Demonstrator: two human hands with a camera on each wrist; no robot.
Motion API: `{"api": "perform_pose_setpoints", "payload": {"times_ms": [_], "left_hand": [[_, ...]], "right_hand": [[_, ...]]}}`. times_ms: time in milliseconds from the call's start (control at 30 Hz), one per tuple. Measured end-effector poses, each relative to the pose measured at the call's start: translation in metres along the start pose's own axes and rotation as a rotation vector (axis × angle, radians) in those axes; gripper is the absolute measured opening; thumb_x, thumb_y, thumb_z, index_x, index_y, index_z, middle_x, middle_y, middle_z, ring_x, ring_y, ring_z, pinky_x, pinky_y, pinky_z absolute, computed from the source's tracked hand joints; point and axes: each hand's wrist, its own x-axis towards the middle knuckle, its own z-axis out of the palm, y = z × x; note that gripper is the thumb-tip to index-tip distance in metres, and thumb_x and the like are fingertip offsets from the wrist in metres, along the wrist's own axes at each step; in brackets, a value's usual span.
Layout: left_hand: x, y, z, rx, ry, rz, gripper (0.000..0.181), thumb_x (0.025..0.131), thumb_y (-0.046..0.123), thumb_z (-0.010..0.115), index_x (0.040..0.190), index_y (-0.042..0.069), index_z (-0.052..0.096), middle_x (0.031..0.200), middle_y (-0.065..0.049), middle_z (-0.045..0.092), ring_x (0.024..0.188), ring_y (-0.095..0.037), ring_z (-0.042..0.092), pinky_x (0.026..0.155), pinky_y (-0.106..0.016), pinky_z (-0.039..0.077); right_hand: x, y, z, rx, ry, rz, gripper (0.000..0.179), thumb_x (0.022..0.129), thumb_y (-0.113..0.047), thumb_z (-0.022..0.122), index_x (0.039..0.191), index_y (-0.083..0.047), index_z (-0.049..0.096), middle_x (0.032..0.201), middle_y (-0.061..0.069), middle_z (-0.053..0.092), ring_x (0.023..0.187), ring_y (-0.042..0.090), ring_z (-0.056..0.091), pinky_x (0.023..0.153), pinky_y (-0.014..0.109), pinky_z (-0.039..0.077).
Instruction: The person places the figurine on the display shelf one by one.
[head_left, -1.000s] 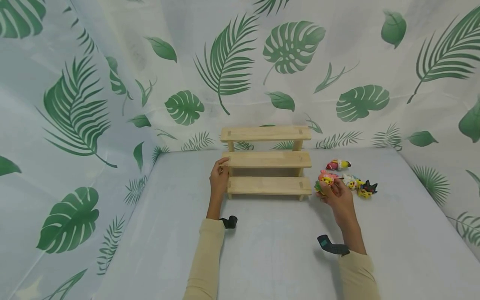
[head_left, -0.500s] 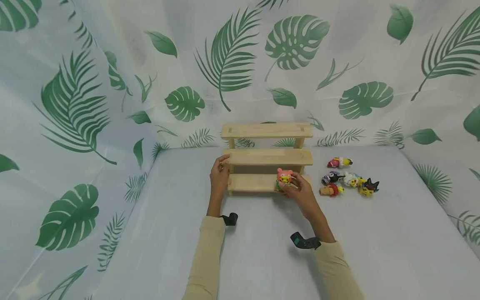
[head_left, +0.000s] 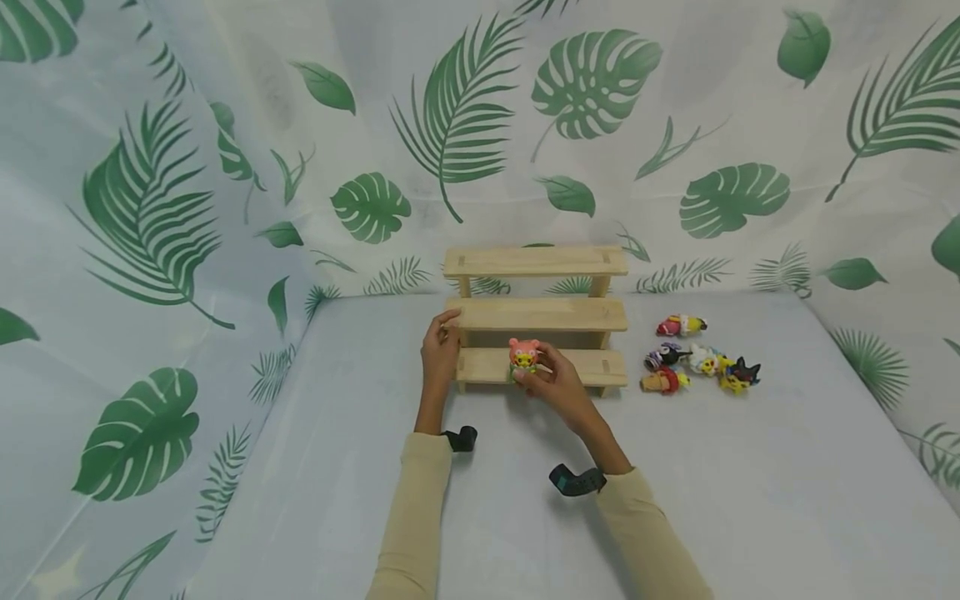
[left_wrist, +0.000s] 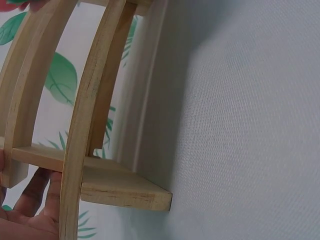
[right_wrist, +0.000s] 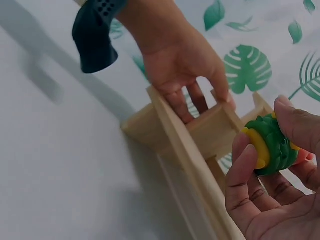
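Observation:
My right hand (head_left: 561,392) pinches a small toy figure (head_left: 523,355) with a pink eared hood, a yellow face and a green body. It is upright in front of the lowest step, overlapping it in the head view. The right wrist view shows the green underside of the figure (right_wrist: 272,145) between thumb and fingers. A three-step wooden display rack (head_left: 536,315) stands near the back wall. At its left end my left hand (head_left: 438,354) grips the middle step, the thumb at the board's edge and fingers behind the side support (left_wrist: 40,155).
Right of the rack several toy figures lie on the white surface: a red and yellow one (head_left: 681,325), a purple and black one (head_left: 664,356), a white one (head_left: 703,360), a black-eared one (head_left: 740,375) and an orange-brown one (head_left: 663,382). A leaf-print curtain (head_left: 480,192) hangs behind.
My right hand has carried the pink-hooded figure left, from the pile beside the rack to in front of the lowest step. My left hand has stayed at the rack.

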Motion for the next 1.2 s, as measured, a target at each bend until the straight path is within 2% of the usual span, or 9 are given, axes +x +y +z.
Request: {"api": "perform_pose_setpoints", "payload": {"times_ms": [100, 333, 567, 633, 733, 867, 900, 967, 1200], "left_hand": [[0.000, 0.000, 0.000, 0.001, -0.002, 0.005, 0.023, 0.101, 0.029, 0.053, 0.119, 0.028, 0.067, 0.078, -0.020, 0.057, 0.059, -0.007, 0.046, 0.057, -0.022, 0.039], [0.000, -0.002, -0.001, 0.008, 0.002, 0.013, 0.023, 0.100, 0.030, 0.054, 0.119, 0.027, 0.067, 0.072, -0.012, 0.055, 0.058, -0.008, 0.046, 0.057, -0.023, 0.040], [0.000, -0.001, -0.003, 0.004, -0.016, 0.008, 0.022, 0.100, 0.030, 0.054, 0.119, 0.029, 0.066, 0.082, -0.027, 0.058, 0.059, -0.008, 0.046, 0.057, -0.023, 0.040], [0.000, -0.001, -0.003, -0.002, -0.018, 0.016, 0.022, 0.100, 0.030, 0.054, 0.119, 0.029, 0.066, 0.083, -0.028, 0.058, 0.059, -0.007, 0.046, 0.057, -0.022, 0.040], [-0.001, 0.005, -0.005, -0.001, -0.032, 0.012, 0.025, 0.101, 0.029, 0.053, 0.122, 0.025, 0.066, 0.078, -0.023, 0.058, 0.061, -0.009, 0.047, 0.058, -0.022, 0.040], [-0.002, 0.007, -0.005, 0.010, -0.036, 0.007, 0.026, 0.101, 0.029, 0.053, 0.123, 0.022, 0.066, 0.074, -0.017, 0.057, 0.060, -0.010, 0.047, 0.057, -0.023, 0.040], [0.000, 0.002, -0.004, 0.013, -0.027, 0.014, 0.025, 0.101, 0.031, 0.053, 0.122, 0.025, 0.066, 0.075, -0.018, 0.057, 0.059, -0.008, 0.046, 0.057, -0.022, 0.040], [0.000, 0.003, -0.003, 0.015, -0.024, 0.013, 0.024, 0.101, 0.029, 0.053, 0.121, 0.025, 0.066, 0.075, -0.019, 0.057, 0.059, -0.007, 0.045, 0.056, -0.022, 0.039], [0.001, 0.001, -0.002, 0.020, -0.006, 0.007, 0.024, 0.100, 0.027, 0.053, 0.119, 0.027, 0.067, 0.079, -0.023, 0.058, 0.059, -0.006, 0.046, 0.056, -0.021, 0.039]], "right_hand": [[0.008, -0.007, 0.002, -0.007, 0.007, -0.012, 0.057, 0.092, -0.008, 0.066, 0.141, -0.002, 0.038, 0.130, 0.020, 0.050, 0.090, 0.004, 0.067, 0.070, 0.022, 0.055], [0.025, -0.024, 0.007, -0.060, 0.049, -0.058, 0.061, 0.093, -0.011, 0.067, 0.144, 0.000, 0.035, 0.132, 0.025, 0.053, 0.086, 0.003, 0.067, 0.074, 0.026, 0.056], [0.035, -0.033, 0.010, -0.082, 0.099, -0.071, 0.054, 0.093, -0.012, 0.067, 0.139, 0.003, 0.042, 0.132, 0.022, 0.054, 0.087, 0.003, 0.064, 0.074, 0.024, 0.055], [0.038, -0.034, 0.010, -0.076, 0.103, -0.084, 0.052, 0.093, -0.012, 0.067, 0.137, 0.003, 0.044, 0.128, 0.021, 0.054, 0.087, 0.006, 0.063, 0.075, 0.026, 0.055], [0.041, -0.039, 0.010, -0.076, 0.107, -0.088, 0.052, 0.092, -0.010, 0.067, 0.137, 0.001, 0.044, 0.124, 0.018, 0.054, 0.090, 0.016, 0.064, 0.077, 0.032, 0.056], [0.046, -0.041, 0.009, -0.072, 0.103, -0.103, 0.053, 0.091, -0.007, 0.067, 0.138, -0.001, 0.044, 0.121, 0.014, 0.052, 0.091, 0.024, 0.064, 0.076, 0.031, 0.056], [0.050, -0.039, 0.008, -0.076, 0.105, -0.117, 0.053, 0.091, -0.007, 0.067, 0.138, -0.001, 0.044, 0.121, 0.013, 0.051, 0.088, 0.019, 0.064, 0.074, 0.027, 0.055], [0.054, -0.042, 0.008, -0.086, 0.112, -0.133, 0.053, 0.091, -0.006, 0.067, 0.139, -0.001, 0.045, 0.121, 0.014, 0.051, 0.086, 0.017, 0.064, 0.073, 0.024, 0.054], [0.071, -0.055, 0.009, -0.076, 0.150, -0.163, 0.054, 0.090, -0.008, 0.069, 0.138, 0.000, 0.047, 0.121, 0.013, 0.052, 0.082, 0.005, 0.064, 0.073, 0.022, 0.055]]}}
